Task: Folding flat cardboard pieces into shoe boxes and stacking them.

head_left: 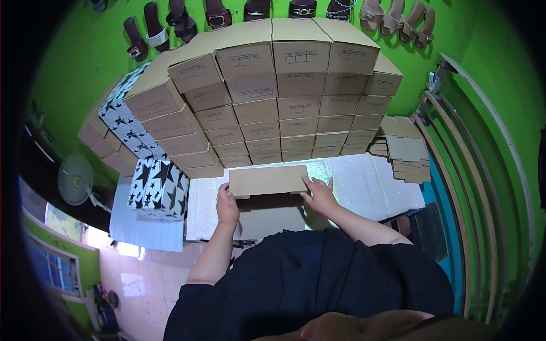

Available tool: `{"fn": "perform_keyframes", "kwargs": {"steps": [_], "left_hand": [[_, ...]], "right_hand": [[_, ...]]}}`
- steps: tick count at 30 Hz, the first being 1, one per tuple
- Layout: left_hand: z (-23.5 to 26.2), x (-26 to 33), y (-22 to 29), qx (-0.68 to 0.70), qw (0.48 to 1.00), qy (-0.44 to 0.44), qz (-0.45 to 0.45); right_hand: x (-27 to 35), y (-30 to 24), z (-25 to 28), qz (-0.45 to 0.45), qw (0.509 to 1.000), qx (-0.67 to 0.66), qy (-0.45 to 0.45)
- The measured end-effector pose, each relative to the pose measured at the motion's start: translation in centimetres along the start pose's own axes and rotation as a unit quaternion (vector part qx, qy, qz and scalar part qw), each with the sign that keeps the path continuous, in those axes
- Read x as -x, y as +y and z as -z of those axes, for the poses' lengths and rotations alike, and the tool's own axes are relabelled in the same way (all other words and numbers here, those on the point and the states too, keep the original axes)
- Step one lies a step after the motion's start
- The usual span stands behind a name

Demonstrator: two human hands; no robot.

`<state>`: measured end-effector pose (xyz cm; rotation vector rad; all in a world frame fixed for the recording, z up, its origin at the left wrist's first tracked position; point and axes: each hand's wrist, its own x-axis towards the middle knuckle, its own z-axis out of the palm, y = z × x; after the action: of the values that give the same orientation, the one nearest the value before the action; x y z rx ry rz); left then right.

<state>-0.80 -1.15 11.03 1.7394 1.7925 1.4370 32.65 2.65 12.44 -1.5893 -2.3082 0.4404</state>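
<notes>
A brown cardboard box [267,179] stands near the table's front edge, with its dark inside showing and a flap [264,221] spread toward me. My left hand [228,207] grips the box's left end, fingers curled at its corner. At the right end, my right hand [320,196] pinches the box's edge between thumb and fingers, with other fingers sticking out to the right. Part of the box's lower front is hidden by my dark shirt.
Stacked shoe boxes [298,105] wall off the table's back. Flattened cardboard [405,149] lies piled at right, beside a wooden rail [455,187]. Star-patterned boxes [159,187] and a fan [75,179] stand left. Sandals [218,14] hang on the green wall.
</notes>
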Motion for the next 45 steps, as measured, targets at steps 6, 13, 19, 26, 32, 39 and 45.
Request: {"fn": "perform_keyframes", "kwargs": {"steps": [6, 13, 19, 26, 32, 39, 45], "left_hand": [[-1.2, -1.5, -1.0, -0.087, 0.987, -0.093, 0.097], [-2.3, 0.6, -4.8, -0.120, 0.987, -0.053, 0.089], [0.3, 6.7, -7.8, -0.309, 0.904, -0.198, 0.221], [2.8, 10.6, -6.9, -0.276, 0.884, -0.275, 0.260], [3.0, 11.6, -14.3, -0.145, 0.917, -0.279, 0.246], [4.8, 7.4, -13.4, 0.068, 0.930, -0.091, 0.349], [8.4, -1.6, -8.8, 0.099, 0.944, -0.019, 0.314]], "right_hand": [[-2.0, 2.0, -2.5, 0.066, 0.986, 0.147, -0.042], [-3.8, 1.3, -2.3, 0.039, 0.986, 0.160, -0.032], [-4.1, 0.9, -1.8, 0.024, 0.981, 0.188, -0.040], [-4.1, 1.3, -1.0, -0.031, 0.987, 0.151, -0.044], [-4.5, 0.4, -0.3, -0.048, 0.989, 0.127, -0.060], [-3.8, 0.4, -2.3, 0.034, 0.979, 0.196, 0.042], [-2.6, -1.2, -2.0, -0.039, 0.989, 0.128, -0.062]]}}
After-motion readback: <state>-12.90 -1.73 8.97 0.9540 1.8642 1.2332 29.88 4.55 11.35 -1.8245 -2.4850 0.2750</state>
